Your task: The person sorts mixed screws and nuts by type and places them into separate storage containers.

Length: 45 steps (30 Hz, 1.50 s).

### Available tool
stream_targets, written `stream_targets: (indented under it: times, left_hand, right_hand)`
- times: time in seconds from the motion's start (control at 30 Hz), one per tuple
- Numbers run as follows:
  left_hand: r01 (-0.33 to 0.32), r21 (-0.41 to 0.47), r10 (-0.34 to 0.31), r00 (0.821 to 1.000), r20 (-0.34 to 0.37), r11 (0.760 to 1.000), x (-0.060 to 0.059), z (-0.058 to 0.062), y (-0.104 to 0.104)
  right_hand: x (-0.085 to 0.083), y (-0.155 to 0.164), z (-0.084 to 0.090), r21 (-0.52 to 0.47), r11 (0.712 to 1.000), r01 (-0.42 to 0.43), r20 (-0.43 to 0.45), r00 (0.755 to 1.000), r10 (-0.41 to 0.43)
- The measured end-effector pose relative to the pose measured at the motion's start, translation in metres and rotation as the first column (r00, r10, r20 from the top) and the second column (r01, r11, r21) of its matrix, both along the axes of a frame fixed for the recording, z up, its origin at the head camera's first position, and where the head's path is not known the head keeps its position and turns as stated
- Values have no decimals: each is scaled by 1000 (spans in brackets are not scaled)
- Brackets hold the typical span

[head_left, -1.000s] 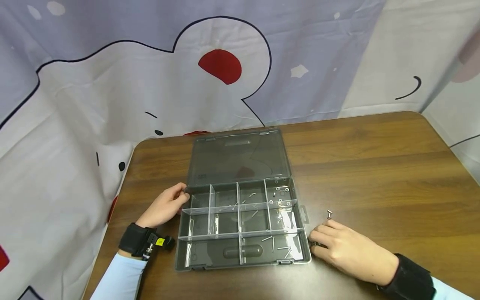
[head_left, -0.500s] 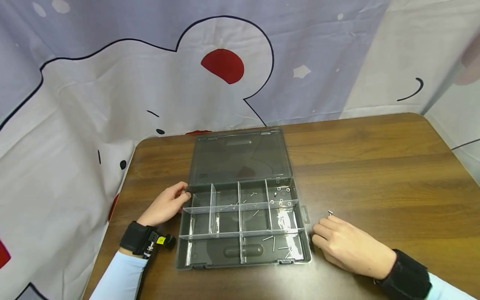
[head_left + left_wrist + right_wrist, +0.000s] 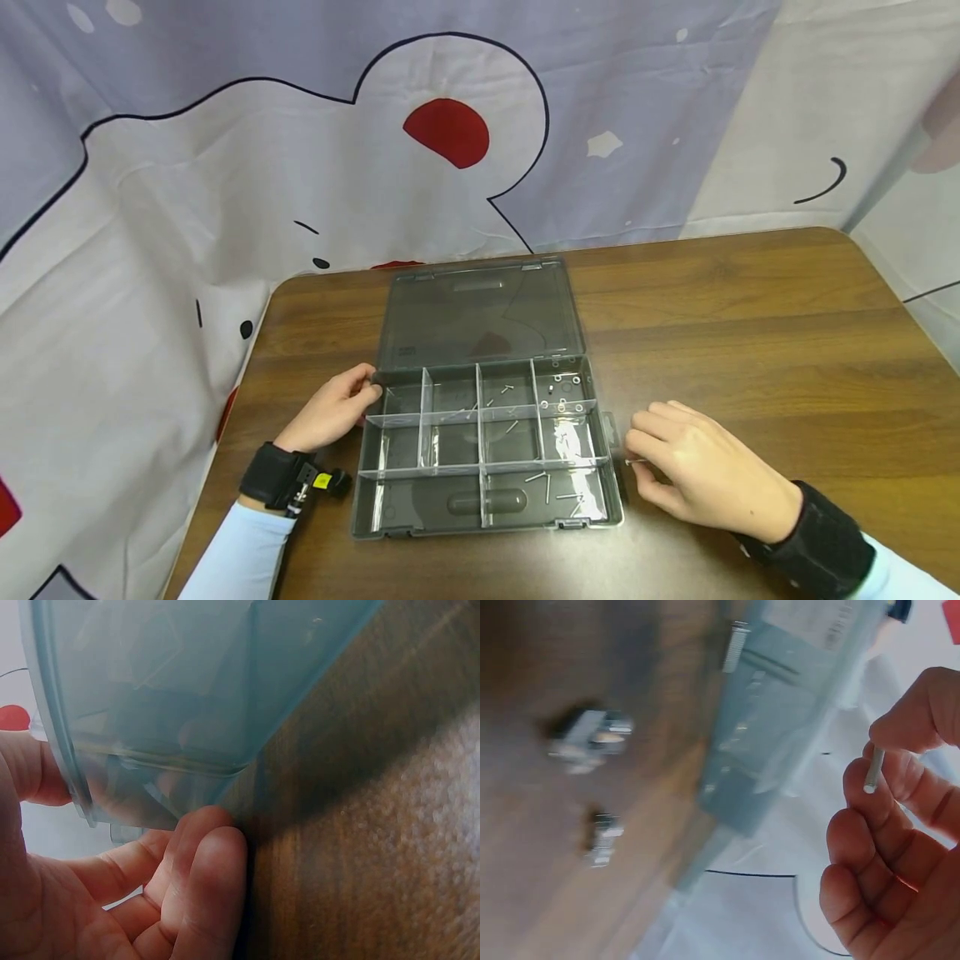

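Behind the brown wooden tabletop [image 3: 750,333] hangs a pale cartoon-print curtain [image 3: 225,167]. Head view: a grey compartment box [image 3: 483,437] lies open, lid [image 3: 480,312] folded back flat; small screws and washers are scattered in its right-hand compartments. The left hand [image 3: 330,411] rests at the box's left edge, thumb and fingers curled onto the far-left corner. The right hand [image 3: 701,471] sits on the tabletop just right of the box, fingers curled, pinching a thin metal pin [image 3: 636,461] that points toward the box wall. Left wrist view: fingers [image 3: 202,870] lie under and against the box's translucent corner [image 3: 150,772], thumb over the rim. Right wrist view: thumb and forefinger pinch the pin [image 3: 873,769] upright, clear of the tabletop; two blurred metal fasteners [image 3: 589,739] lie on the wood beside the box's latch tab [image 3: 750,772], and another screw [image 3: 735,646] rests at the box's edge.
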State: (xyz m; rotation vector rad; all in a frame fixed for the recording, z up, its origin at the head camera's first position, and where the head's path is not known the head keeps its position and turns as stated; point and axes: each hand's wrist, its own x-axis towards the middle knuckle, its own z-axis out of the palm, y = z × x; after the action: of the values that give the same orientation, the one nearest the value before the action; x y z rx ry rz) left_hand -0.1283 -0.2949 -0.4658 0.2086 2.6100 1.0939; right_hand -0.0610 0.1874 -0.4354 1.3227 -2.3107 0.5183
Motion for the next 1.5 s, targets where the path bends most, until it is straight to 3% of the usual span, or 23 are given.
stream_targets:
  times: [0.4, 0.87, 1.0, 1.23, 1.5]
  left_hand:
    - [7, -4, -7, 1000, 3, 1000, -1, -2, -2]
    - [-2, -5, 2, 1000, 4, 1000, -1, -3, -1]
    - [-5, -6, 6, 1000, 6, 1000, -1, -3, -2]
    - [-8, -13, 8, 1000, 4, 1000, -1, -3, -1]
    - [2, -5, -2, 1000, 7, 1000, -1, -3, -1]
  right_hand:
    - [2, -32, 41, -53, 991, -124, -12, 992, 124]
    - [8, -57, 54, -56, 978, -200, -19, 980, 199]
    - [11, -58, 53, -31, 982, -188, 8, 982, 189]
    - [20, -46, 55, 129, 985, -114, 138, 986, 96]
    - [16, -19, 55, 216, 976, -42, 199, 980, -2]
